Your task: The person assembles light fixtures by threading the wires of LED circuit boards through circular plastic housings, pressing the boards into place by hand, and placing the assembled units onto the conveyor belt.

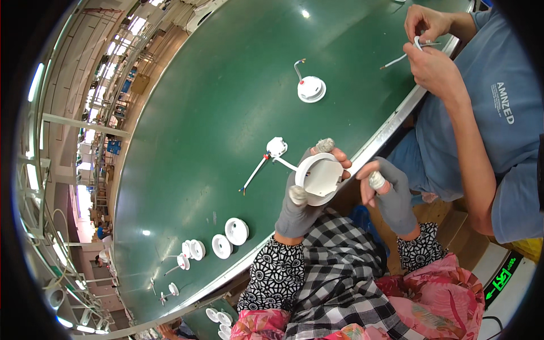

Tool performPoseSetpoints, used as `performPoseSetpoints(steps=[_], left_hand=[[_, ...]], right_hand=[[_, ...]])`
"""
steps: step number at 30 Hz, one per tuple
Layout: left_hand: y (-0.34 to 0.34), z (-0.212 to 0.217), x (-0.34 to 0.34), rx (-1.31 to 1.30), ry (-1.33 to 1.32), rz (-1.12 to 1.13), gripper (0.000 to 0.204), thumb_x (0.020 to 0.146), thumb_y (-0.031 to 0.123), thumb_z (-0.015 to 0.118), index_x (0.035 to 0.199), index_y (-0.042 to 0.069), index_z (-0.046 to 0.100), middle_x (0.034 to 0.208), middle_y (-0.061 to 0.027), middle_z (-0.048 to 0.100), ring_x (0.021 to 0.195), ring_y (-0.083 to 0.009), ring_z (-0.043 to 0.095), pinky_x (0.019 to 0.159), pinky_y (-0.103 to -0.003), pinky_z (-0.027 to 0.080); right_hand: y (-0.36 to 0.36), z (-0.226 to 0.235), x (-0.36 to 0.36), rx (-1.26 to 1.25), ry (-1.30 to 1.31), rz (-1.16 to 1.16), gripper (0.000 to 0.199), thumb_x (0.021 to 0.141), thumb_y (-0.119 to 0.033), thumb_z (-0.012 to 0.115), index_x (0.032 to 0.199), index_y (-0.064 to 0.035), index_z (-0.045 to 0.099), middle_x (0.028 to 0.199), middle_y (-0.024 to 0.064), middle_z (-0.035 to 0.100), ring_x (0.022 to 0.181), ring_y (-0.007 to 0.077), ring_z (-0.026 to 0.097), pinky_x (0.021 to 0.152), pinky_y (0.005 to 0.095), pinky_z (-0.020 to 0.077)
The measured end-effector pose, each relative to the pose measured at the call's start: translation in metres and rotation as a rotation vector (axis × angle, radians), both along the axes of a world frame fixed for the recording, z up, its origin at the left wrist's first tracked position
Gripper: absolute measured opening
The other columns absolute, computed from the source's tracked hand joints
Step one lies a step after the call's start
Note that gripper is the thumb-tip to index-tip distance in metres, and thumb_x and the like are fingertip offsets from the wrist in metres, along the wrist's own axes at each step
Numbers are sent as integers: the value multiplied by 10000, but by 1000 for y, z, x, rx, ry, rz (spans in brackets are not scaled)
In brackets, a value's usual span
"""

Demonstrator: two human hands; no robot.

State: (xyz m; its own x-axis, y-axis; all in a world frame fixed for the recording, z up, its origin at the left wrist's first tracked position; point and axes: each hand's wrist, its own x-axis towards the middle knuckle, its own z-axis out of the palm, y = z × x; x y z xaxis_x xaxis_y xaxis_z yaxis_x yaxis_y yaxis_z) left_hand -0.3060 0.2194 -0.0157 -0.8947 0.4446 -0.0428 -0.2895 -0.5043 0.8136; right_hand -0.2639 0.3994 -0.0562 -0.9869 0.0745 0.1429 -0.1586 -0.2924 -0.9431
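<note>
From the left on the glossy green tabletop (187, 113), we see small white round pieces (196, 249), then two shallow white plastic cups (237, 231) near the edge. Next comes a small white many-sided part (276, 148), joined by a short white cable (285, 164) to a white round plastic shell (320, 178). Our left hand (294, 212), in a grey fingerless glove, has its grip closed around that shell, above the tabletop's near edge, hollow side showing a flat white insert. Our right hand (391, 190), gloved alike, is just beside it, grip loosely half-curled with nothing visible in it. We judge the step in hand to be fitting or checking the insert; the next move calls for a steady left hold and slack cable. At far right, a co-worker's hands (433, 68) hold a small white ring-shaped piece (417, 43).
</note>
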Motion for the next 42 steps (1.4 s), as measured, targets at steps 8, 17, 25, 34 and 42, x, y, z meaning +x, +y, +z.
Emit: performPoseSetpoints(steps=[8,17,25,34,42], left_hand=[[-33,20,49,-223,70,67,992,597,312,866,1403,-4,380,1284,-121,514,1232,-241,508,1042,-365,427],[-69,33,114,-258,-119,111,992,560,179,916,1377,33,373,1281,-106,464,1197,-218,497,1011,-368,439],[-98,20,180,-388,-35,167,666,779,-31,711,1319,35,328,1117,-103,514,959,-180,645,831,-330,574],[-121,-1,278,-215,-290,963,658,642,82,728,1221,71,415,1097,-59,477,1024,-167,517,907,-323,439],[-129,-7,257,231,-573,826,804,714,414,806,1316,95,379,1208,-114,496,1164,-246,536,995,-419,481]], right_hand=[[-24,49,16,-42,-313,631,491,969,-473,513,951,7,617,585,21,563,489,47,495,445,202,338],[-62,50,39,62,-482,984,468,968,-437,522,1033,11,641,587,14,578,477,27,509,433,166,360],[-98,55,83,1,-790,1033,409,963,-391,564,980,10,646,587,-1,565,443,39,482,426,180,367],[-76,58,107,104,-986,599,343,968,-329,550,885,-4,621,499,-29,442,390,37,389,384,215,279],[-99,58,93,-54,-826,711,295,962,-268,596,912,22,595,510,0,425,377,89,378,364,235,293]])
